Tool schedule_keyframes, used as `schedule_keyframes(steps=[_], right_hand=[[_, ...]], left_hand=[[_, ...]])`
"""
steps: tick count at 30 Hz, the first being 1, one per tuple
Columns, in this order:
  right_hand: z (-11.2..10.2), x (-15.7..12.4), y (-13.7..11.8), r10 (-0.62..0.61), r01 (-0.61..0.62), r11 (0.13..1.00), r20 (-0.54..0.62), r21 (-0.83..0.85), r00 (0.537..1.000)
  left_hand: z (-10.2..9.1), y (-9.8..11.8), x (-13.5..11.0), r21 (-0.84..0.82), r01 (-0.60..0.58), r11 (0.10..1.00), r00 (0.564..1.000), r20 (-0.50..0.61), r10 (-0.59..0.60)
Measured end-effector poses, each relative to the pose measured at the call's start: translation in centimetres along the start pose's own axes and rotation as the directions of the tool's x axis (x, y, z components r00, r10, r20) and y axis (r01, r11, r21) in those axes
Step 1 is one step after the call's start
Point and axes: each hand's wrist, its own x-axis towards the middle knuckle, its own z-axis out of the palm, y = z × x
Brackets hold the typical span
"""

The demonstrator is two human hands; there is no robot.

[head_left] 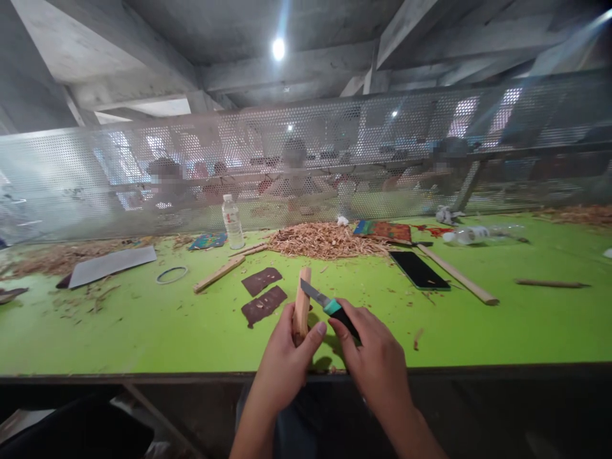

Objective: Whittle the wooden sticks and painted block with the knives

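Left hand: fingers closed around lower part of pale, squared wooden stick, held near front edge of bright green tabletop. Right hand: fingers wrapped around handle of black-and-teal, steel-bladed knife; blade points up-left, crossing stick's upper part; cannot tell whether edge touches wood. Two dark brown, flat sheets just left of stick. Beyond: heap of curled, tan wood shavings; upright clear plastic bottle left of heap. Farther right: flat black smartphone beside long, pale wooden rod.
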Motion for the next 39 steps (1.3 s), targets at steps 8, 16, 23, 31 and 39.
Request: schedule_keyframes(steps=[8,16,23,31,39], right_hand=[[-0.8,-0.3,0.3,-0.092,0.083,0.994,0.140,0.072,0.986],[-1.9,-0.5,0.7,-0.157,0.114,0.979,0.263,0.171,0.952],[-0.9,-0.6,0.1,-0.074,0.057,0.992,0.152,0.112,0.986],[-0.1,-0.7,0.0,-0.011,0.003,0.995,0.089,0.097,0.996],[0.2,0.7,-0.2,0.155,-0.155,0.988,-0.040,0.020,0.987]], left_hand=[[-0.2,-0.2,0.2,-0.081,0.049,0.995,0.999,0.017,-0.048],[-0.5,-0.4,0.0,-0.069,0.046,0.997,0.997,0.062,-0.042],[0.0,-0.9,0.1,-0.022,0.029,0.999,0.999,0.030,-0.029],[-0.2,-0.2,0.3,-0.065,-0.008,0.998,1.000,0.026,0.010],[-0.3,-0.2,-0.4,-0.144,0.067,0.987,0.995,0.082,-0.055]])
